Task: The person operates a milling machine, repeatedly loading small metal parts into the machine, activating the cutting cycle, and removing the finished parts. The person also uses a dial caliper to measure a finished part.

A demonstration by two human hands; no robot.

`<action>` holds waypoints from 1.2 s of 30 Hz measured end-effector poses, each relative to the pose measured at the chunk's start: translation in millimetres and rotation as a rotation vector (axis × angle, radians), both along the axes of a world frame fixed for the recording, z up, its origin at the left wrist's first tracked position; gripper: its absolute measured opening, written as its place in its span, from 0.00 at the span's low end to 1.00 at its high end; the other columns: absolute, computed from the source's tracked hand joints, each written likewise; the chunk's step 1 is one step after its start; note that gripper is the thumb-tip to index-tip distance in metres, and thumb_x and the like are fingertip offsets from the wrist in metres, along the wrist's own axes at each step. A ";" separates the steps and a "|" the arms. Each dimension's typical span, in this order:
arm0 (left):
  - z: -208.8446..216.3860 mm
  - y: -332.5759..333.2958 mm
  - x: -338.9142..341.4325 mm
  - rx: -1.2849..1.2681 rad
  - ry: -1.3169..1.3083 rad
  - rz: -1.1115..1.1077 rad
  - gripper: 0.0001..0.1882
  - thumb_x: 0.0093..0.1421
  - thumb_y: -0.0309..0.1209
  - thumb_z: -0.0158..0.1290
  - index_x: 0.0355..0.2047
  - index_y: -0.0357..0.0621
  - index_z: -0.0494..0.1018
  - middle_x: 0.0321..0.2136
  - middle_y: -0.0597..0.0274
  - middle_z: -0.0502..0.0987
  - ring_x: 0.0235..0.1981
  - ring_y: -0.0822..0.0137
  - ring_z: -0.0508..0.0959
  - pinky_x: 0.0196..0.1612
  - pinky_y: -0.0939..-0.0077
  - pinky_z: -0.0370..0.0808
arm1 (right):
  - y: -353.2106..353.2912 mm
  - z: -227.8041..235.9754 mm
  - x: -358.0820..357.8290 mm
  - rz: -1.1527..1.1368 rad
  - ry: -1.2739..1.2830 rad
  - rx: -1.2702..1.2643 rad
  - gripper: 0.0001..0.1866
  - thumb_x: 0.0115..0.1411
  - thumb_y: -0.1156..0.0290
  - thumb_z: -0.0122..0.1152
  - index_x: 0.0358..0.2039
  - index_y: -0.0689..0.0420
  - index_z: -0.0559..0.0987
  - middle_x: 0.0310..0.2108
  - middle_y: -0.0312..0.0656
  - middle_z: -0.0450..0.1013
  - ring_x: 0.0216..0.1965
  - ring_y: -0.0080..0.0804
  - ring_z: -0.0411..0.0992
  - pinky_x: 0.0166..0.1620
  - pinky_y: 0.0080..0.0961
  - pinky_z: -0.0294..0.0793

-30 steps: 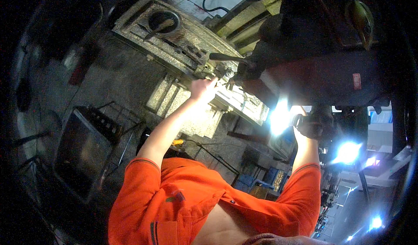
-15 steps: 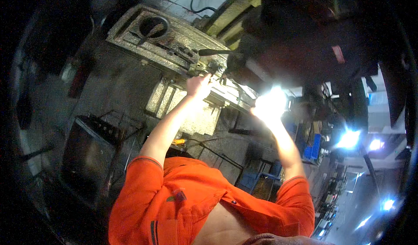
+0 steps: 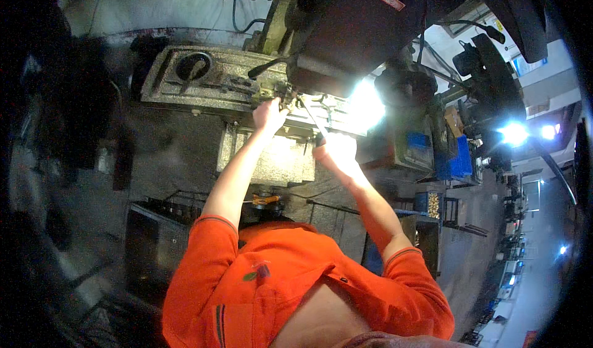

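My left hand (image 3: 269, 117) is closed at the small metal fixture (image 3: 267, 93) on the machine table (image 3: 162, 94); what its fingers grip is hidden. Nearer to me, my right hand (image 3: 338, 154) is wrapped round the dark end of a thin rod-like tool (image 3: 314, 118). The tool's shaft slants away to the left, and its far end reaches the fixture beside my left fingers. Glare whitens the right hand, so its finger details are lost.
A dark machine head (image 3: 352, 36) overhangs the table, with a bright lamp (image 3: 365, 106) beside it. A round dark dish (image 3: 194, 67) lies on the table's left. An orange-handled tool (image 3: 267, 199) rests below. Blue bins (image 3: 459, 157) stand at right.
My right hand has come leftward and down from the lamp's glare, and the rod-like tool now shows in it. My left hand stays at the fixture while the whole view has turned.
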State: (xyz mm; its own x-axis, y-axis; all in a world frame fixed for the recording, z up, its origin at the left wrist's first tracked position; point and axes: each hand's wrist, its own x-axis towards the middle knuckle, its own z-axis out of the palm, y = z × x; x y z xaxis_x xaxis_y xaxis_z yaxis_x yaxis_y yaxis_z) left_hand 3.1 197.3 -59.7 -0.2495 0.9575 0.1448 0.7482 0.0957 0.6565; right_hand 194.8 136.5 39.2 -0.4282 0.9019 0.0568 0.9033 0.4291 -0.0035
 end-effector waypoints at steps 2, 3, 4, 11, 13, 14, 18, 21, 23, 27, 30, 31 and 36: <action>-2.2 -3.9 -12.8 -0.024 -0.005 -0.069 0.18 0.49 0.44 0.56 0.37 0.49 0.74 0.27 0.55 0.77 0.29 0.57 0.78 0.31 0.64 0.73 | -0.4 15.0 15.6 -0.087 0.435 -0.238 0.13 0.37 0.59 0.55 0.17 0.57 0.78 0.14 0.44 0.71 0.16 0.38 0.71 0.25 0.31 0.70; -7.2 -5.3 -21.7 -0.042 -0.014 -0.128 0.17 0.49 0.43 0.56 0.36 0.49 0.74 0.27 0.56 0.78 0.28 0.58 0.78 0.31 0.65 0.73 | -4.8 18.6 25.4 -0.178 0.745 -0.404 0.14 0.37 0.58 0.55 0.17 0.57 0.78 0.14 0.43 0.71 0.16 0.36 0.70 0.26 0.30 0.70; -10.6 -5.8 -28.9 -0.058 -0.026 -0.189 0.16 0.49 0.42 0.56 0.36 0.49 0.74 0.27 0.57 0.78 0.27 0.59 0.78 0.30 0.66 0.73 | 0.8 22.2 29.9 -0.230 0.558 -0.345 0.14 0.36 0.58 0.55 0.17 0.57 0.78 0.14 0.43 0.71 0.16 0.36 0.70 0.26 0.29 0.70; 27.3 -66.0 -90.4 -0.115 -0.086 -0.331 0.16 0.50 0.38 0.55 0.38 0.44 0.74 0.20 0.58 0.76 0.20 0.64 0.75 0.26 0.70 0.70 | 42.5 12.7 98.5 -0.276 -0.107 -0.077 0.13 0.38 0.60 0.52 0.20 0.52 0.80 0.21 0.45 0.74 0.24 0.42 0.74 0.31 0.31 0.74; 51.1 -86.9 -111.1 -0.214 -0.078 -0.297 0.18 0.50 0.38 0.56 0.39 0.41 0.73 0.19 0.57 0.75 0.20 0.65 0.74 0.26 0.71 0.70 | 54.6 -0.7 129.3 -0.321 -0.086 -0.157 0.14 0.37 0.59 0.52 0.20 0.53 0.80 0.23 0.45 0.75 0.26 0.43 0.75 0.34 0.33 0.74; 59.3 -95.4 -123.5 -0.237 -0.098 -0.286 0.17 0.50 0.37 0.56 0.38 0.40 0.73 0.19 0.58 0.76 0.20 0.66 0.74 0.25 0.71 0.69 | 56.2 -2.7 134.4 -0.372 -0.065 -0.167 0.14 0.37 0.59 0.53 0.21 0.53 0.80 0.24 0.46 0.75 0.28 0.42 0.75 0.35 0.33 0.74; 159.1 -112.1 -140.6 -0.161 0.030 -0.235 0.17 0.52 0.34 0.56 0.41 0.41 0.73 0.27 0.56 0.77 0.27 0.66 0.76 0.33 0.72 0.72 | 67.1 -28.6 145.1 -0.558 -0.053 -0.231 0.16 0.38 0.60 0.56 0.25 0.55 0.81 0.28 0.49 0.75 0.33 0.43 0.75 0.39 0.33 0.73; 232.1 -114.4 -138.9 0.269 0.101 -0.201 0.17 0.50 0.30 0.57 0.41 0.39 0.72 0.30 0.55 0.77 0.30 0.64 0.76 0.36 0.71 0.72 | 73.7 -50.7 145.1 -0.581 0.379 -0.225 0.15 0.37 0.63 0.57 0.26 0.56 0.81 0.28 0.51 0.75 0.34 0.44 0.75 0.40 0.29 0.72; 280.9 -107.7 -127.9 0.708 0.262 -0.254 0.16 0.49 0.27 0.58 0.40 0.38 0.72 0.30 0.56 0.76 0.30 0.62 0.76 0.36 0.72 0.72 | 80.7 -75.6 155.7 -0.525 0.473 -0.165 0.19 0.36 0.66 0.59 0.33 0.57 0.80 0.34 0.53 0.74 0.40 0.44 0.73 0.44 0.29 0.70; 349.7 -91.3 -110.4 1.215 0.668 -0.199 0.13 0.48 0.28 0.58 0.35 0.39 0.74 0.30 0.55 0.77 0.29 0.61 0.76 0.35 0.72 0.73 | 72.4 -65.9 138.1 -0.415 0.388 0.001 0.21 0.35 0.66 0.59 0.34 0.57 0.79 0.44 0.53 0.69 0.46 0.46 0.68 0.49 0.32 0.67; 382.0 -86.4 -87.2 1.225 0.925 -0.177 0.14 0.43 0.33 0.59 0.31 0.43 0.72 0.19 0.61 0.69 0.21 0.62 0.72 0.31 0.67 0.69 | 53.6 -46.4 138.6 -0.361 0.331 0.089 0.16 0.38 0.66 0.58 0.31 0.56 0.80 0.45 0.52 0.69 0.42 0.50 0.69 0.48 0.34 0.69; 383.7 -80.8 -87.8 1.221 0.978 -0.189 0.14 0.42 0.34 0.59 0.29 0.44 0.71 0.18 0.62 0.68 0.19 0.63 0.72 0.30 0.65 0.68 | 46.8 -45.0 142.6 -0.333 0.331 0.095 0.14 0.40 0.66 0.58 0.30 0.56 0.80 0.44 0.51 0.69 0.40 0.51 0.70 0.46 0.34 0.70; 403.5 -59.0 -94.1 1.315 1.239 -0.385 0.12 0.41 0.34 0.59 0.23 0.43 0.69 0.14 0.63 0.67 0.15 0.65 0.70 0.25 0.67 0.67 | 1.7 -24.7 156.5 -0.144 0.518 0.073 0.13 0.36 0.68 0.57 0.25 0.57 0.78 0.30 0.44 0.74 0.34 0.40 0.72 0.39 0.30 0.71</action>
